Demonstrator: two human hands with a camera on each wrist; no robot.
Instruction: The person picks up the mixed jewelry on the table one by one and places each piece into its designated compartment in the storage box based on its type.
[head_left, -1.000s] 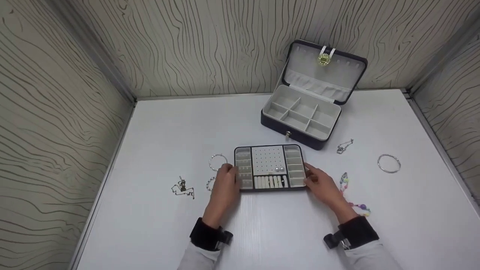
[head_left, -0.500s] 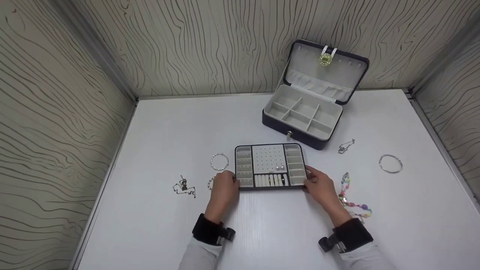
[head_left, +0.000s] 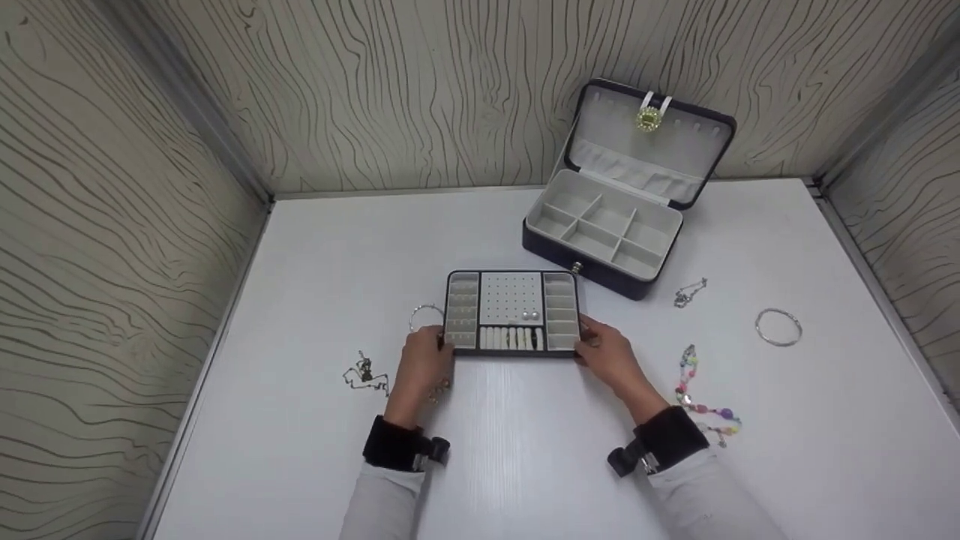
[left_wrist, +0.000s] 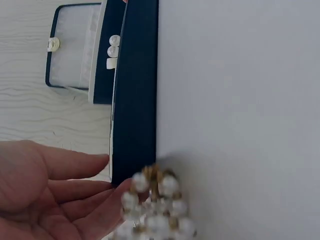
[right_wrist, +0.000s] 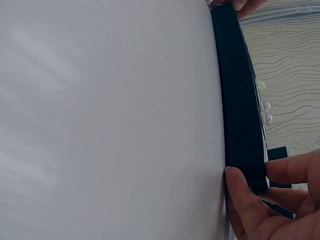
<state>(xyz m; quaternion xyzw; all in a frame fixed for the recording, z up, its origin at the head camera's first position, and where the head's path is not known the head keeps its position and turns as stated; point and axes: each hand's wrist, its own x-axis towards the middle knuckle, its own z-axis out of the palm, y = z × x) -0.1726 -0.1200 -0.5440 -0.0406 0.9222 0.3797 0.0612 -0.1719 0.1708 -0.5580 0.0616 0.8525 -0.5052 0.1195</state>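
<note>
A dark blue jewelry tray [head_left: 510, 296] with pale compartments is held by its two short sides. My left hand [head_left: 424, 364] grips its left end, thumb at the top edge and fingers beneath in the left wrist view. At the opposite end my right hand [head_left: 613, 354] pinches the near corner, as the right wrist view shows. Two pearl earrings [head_left: 530, 316] sit on the tray's pegboard, above a row of ring slots [head_left: 510, 338]. A pearl bracelet [left_wrist: 157, 212] lies right by the left hand's fingers, blurred. A silver bangle [head_left: 425, 307] is partly hidden behind that hand.
An open jewelry box [head_left: 592, 244] with bare compartments stands just beyond the tray, lid raised. A dark chain necklace [head_left: 365, 373] lies left. To the right are a silver chain [head_left: 690, 292], a bead necklace [head_left: 701, 409] and another bangle [head_left: 778, 327]. Patterned walls [head_left: 420, 90] enclose the white table.
Both hands have carried the tray leftward and a little away, toward the back of the table. The tray's left end has come over beside the bangle. The box and right-hand jewelry stay put.
</note>
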